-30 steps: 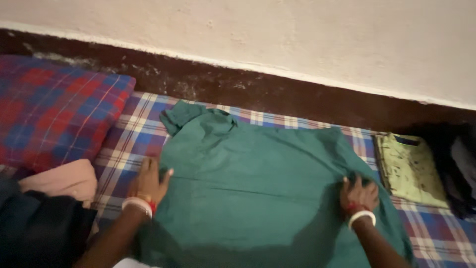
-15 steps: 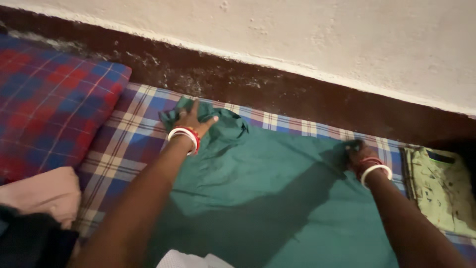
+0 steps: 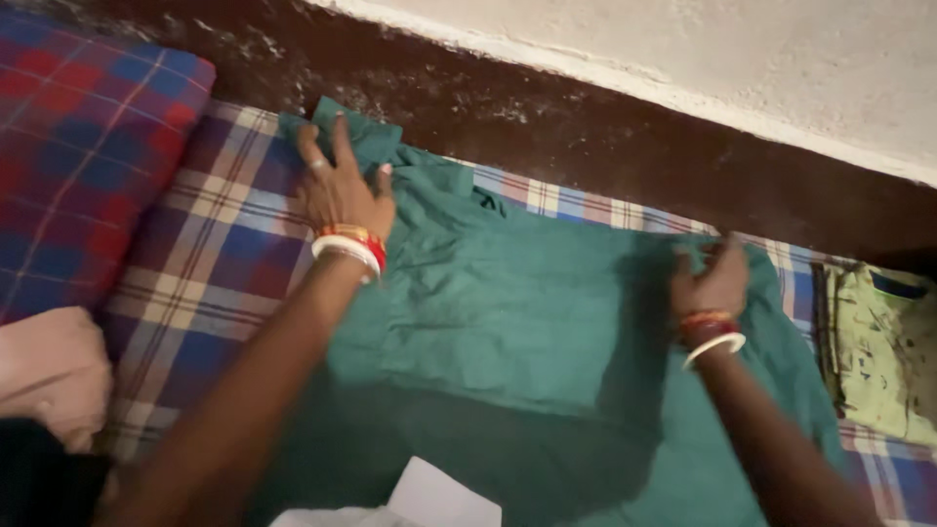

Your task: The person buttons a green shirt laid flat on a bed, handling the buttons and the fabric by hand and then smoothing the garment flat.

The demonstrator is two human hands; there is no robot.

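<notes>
Person folding a green garment (image 3: 527, 322) spread on a plaid bedsheet (image 3: 210, 283): left hand (image 3: 342, 190) flat, fingers spread, pressing far-left sleeve; right hand (image 3: 712, 278) pinching far-right edge. Fold looks approx. half done, sides not yet tucked. Cloth soft, creased; checked pillow (image 3: 78, 156) at left.

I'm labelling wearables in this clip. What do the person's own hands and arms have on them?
Both forearms are bare, with no sleeves in view. The left hand has a ring on one finger and, at the wrist, a stack of bangles: red with gold, then white. The right hand wears a matching stack of wrist bangles, red above white. No gloves or watch show.
</notes>
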